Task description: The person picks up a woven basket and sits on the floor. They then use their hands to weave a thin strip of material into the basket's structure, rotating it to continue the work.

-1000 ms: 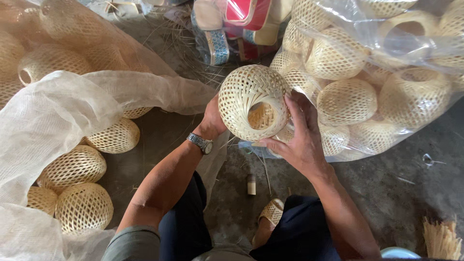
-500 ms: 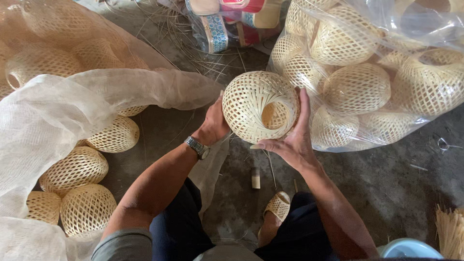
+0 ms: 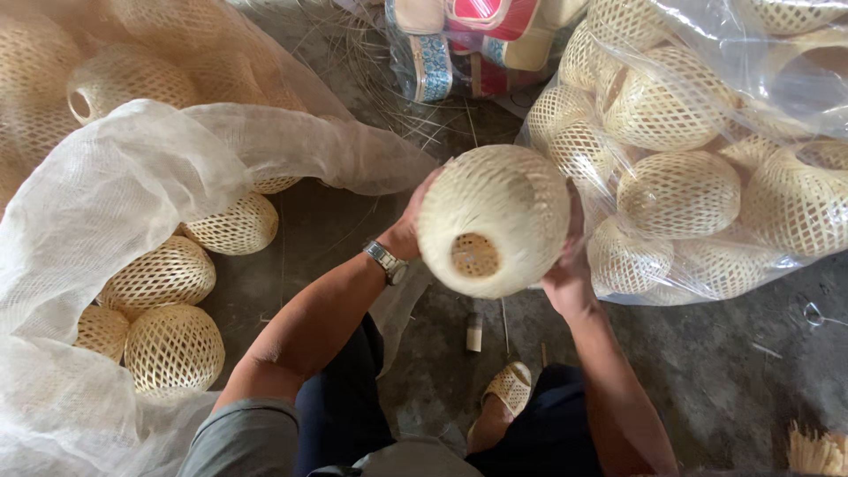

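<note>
So we've got this pale round woven bamboo lantern ball (image 3: 495, 221) up between both hands right above our knees, its round opening facing down toward us. Our left hand (image 3: 408, 231), the one with the silver wristwatch (image 3: 387, 262), is pressed flat against the ball's left side, and our right hand (image 3: 565, 265) cups it from the right and underneath, so both hands are closed on the ball, fingers wrapped round the weave. The weave looks complete from here, no loose ends we can spot, so our guess is this one's pretty much finished and just getting a look-over. On our left, a white mesh sack (image 3: 106, 203) lies open with several similar woven balls (image 3: 172, 349) in and beside it; on our right, a clear plastic bag (image 3: 707, 159) is stuffed with more. Can't tell which pile is the done one. A bundle of thin bamboo strips (image 3: 817, 450) pokes in at the bottom right corner of the grey concrete floor (image 3: 724, 371).
</note>
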